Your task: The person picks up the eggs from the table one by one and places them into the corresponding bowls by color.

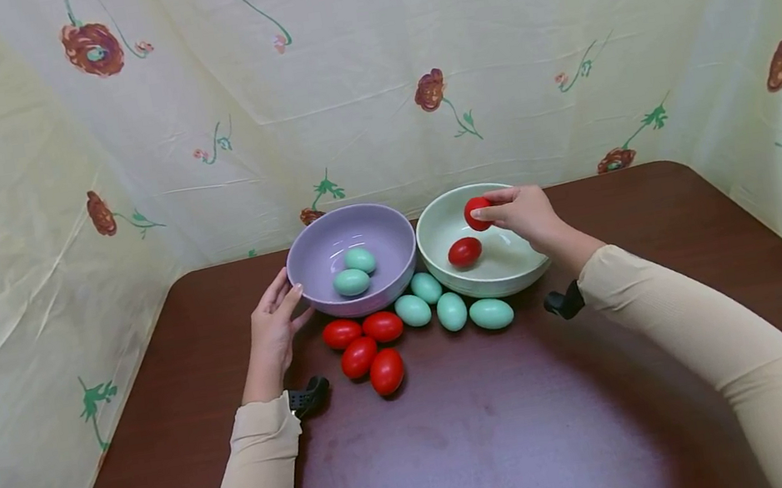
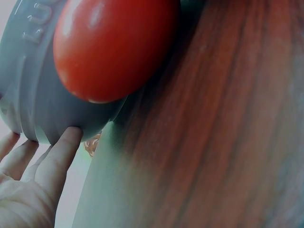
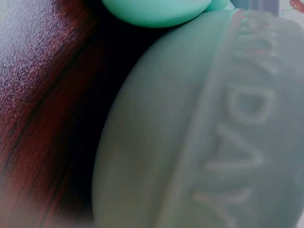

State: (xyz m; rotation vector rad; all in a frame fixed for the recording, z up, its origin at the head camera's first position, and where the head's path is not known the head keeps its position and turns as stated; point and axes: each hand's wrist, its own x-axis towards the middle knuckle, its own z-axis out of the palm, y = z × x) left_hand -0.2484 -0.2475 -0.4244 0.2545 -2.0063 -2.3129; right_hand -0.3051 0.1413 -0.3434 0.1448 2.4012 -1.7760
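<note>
My right hand [image 1: 527,215] pinches a red egg [image 1: 478,214] between thumb and fingers, above the inside of the pale green bowl [image 1: 515,263]. Another red egg [image 1: 465,252] lies in that bowl. At the left, my left hand [image 1: 273,329] touches the side of the purple bowl [image 1: 390,236]; the left wrist view shows its fingertips against the outer wall, fingers fairly straight. Two mint-green eggs, one [image 1: 360,260] behind the other [image 1: 351,282], rest in the purple bowl. In the right wrist view the green bowl's outer wall [image 3: 156,128] fills much of the picture and the hand is hidden.
Several red eggs [image 1: 386,372] lie on the dark wooden table [image 1: 482,449] before the purple bowl. Several mint-green eggs [image 1: 492,313] sit against the fronts of the bowls, which stand side by side. A flowered curtain [image 1: 356,114] hangs behind the table's back edge.
</note>
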